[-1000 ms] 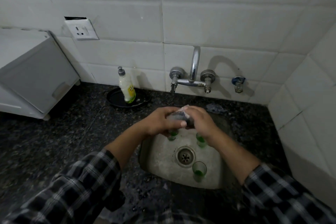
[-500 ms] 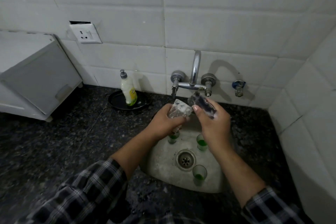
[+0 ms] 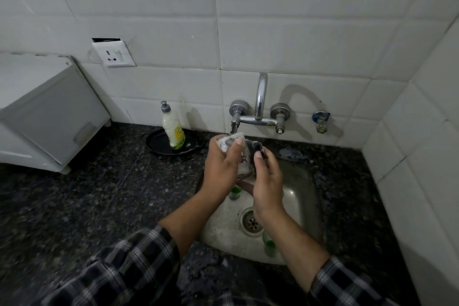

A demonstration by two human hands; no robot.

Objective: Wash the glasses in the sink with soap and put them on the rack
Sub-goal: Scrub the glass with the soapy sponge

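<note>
White tiles backed a black speckled stone counter [image 3: 99, 194] with a small steel sink [image 3: 298, 186] set into it. Over the sink's 12 o'clock rim, just under the chrome wall tap [image 3: 260, 97], a clear drinking glass [image 3: 244, 159] sat tilted and streaked with white foam. The left hand [image 3: 222, 165] gripped it, fingers curled round. The right hand [image 3: 267, 181] pinched a dark scrubbing pad [image 3: 257, 147] against its side. In the basin, one green-bottomed glass [image 3: 234, 192] stood at 10 o'clock of the drain [image 3: 252, 222], a second green-bottomed glass [image 3: 269, 246] at 5 o'clock. A pale soap bottle [image 3: 173, 131] stood on a black round plate [image 3: 155, 143] at the sink's 10 o'clock.
</note>
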